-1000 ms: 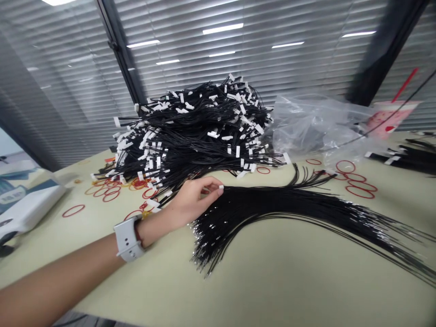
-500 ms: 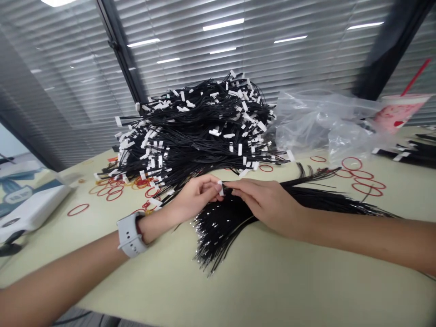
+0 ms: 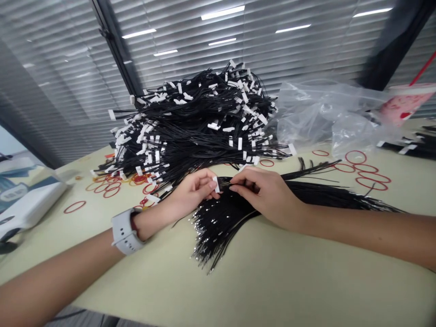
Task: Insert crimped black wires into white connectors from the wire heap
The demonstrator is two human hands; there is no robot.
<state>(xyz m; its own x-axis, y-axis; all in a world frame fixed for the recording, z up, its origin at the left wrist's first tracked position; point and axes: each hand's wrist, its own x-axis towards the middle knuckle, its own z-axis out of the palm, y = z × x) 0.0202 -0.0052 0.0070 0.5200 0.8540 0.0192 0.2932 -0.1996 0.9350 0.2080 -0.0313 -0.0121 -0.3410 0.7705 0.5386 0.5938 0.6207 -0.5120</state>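
My left hand [image 3: 192, 193] pinches a small white tag [image 3: 215, 184] on the end of a black wire between thumb and fingers. My right hand [image 3: 262, 195] is beside it, its fingertips closed on black wires just right of the tag. Beneath both hands lies a fanned bundle of black wires [image 3: 218, 234] with bare metal tips at its near end. Behind them rises a large heap of black wires [image 3: 194, 125] with white tags. The heap's nearest wires reach almost to my left wrist, which wears a white smartwatch [image 3: 125, 231].
Red rubber bands [image 3: 373, 183] lie on the pale table [image 3: 272, 277] at right, with more at left [image 3: 105, 188]. A clear plastic bag [image 3: 323, 120] and a pink cup [image 3: 403, 103] stand behind. A white box [image 3: 30, 204] sits at the left edge.
My right hand has come in from the right and closed on the wires beside the tag. My left hand now holds the tag, and the view has tilted slightly.
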